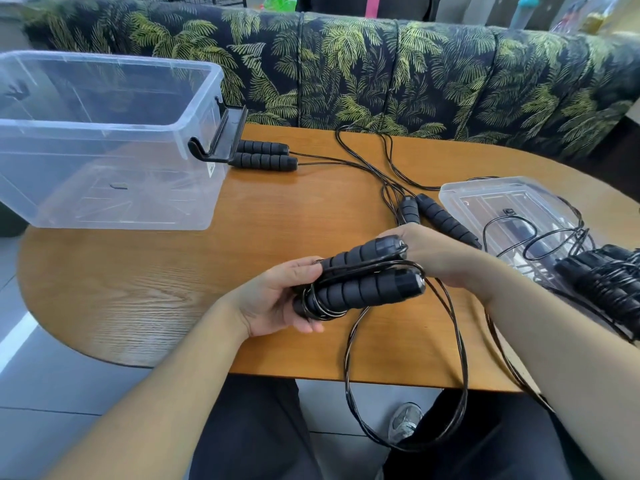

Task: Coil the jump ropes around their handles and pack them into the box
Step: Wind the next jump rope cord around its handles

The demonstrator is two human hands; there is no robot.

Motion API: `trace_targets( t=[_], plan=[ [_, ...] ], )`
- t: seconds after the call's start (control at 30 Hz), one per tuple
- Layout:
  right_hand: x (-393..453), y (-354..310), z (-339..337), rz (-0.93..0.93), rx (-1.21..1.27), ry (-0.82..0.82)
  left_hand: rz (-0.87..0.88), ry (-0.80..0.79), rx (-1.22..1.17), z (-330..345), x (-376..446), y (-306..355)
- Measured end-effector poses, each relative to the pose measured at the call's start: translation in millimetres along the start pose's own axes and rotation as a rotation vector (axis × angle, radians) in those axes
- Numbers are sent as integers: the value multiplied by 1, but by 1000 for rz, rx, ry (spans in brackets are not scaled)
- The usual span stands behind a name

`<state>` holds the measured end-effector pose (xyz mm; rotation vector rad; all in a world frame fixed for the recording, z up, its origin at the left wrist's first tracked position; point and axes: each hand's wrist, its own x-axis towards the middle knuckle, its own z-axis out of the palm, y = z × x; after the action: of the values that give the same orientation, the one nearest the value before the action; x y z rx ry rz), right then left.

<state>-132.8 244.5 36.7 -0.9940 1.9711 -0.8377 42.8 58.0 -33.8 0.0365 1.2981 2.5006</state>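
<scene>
At centre frame, the left hand grips two ribbed black foam handles; the right hand pinches their glossy cord. A clear plastic box sits upper left on the woodgrain table.

We have a single view, from a wide-angle camera worn on the head; we look forward and steeply down over the near edge of the wooden table; our two forearms enter from the bottom corners, close to the lens; the leaf-print sofa back closes the far side; straight lines bow toward the frame's edges; our lap shows below.
</scene>
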Motion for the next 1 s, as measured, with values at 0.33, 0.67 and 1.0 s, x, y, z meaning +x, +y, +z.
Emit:
trace_targets(
  t=[0.33, 0.67, 1.0],
  plan=[
    [6, -15, -6, 142, -35, -97, -58, 153, 228, 17, 6, 4],
    [4, -55, 17, 73, -368, 109, -190, 241, 441, 27, 13, 10],
    [-22, -47, 47, -194, -377, 248, 162, 439, 9, 15, 5, -3]
  ],
)
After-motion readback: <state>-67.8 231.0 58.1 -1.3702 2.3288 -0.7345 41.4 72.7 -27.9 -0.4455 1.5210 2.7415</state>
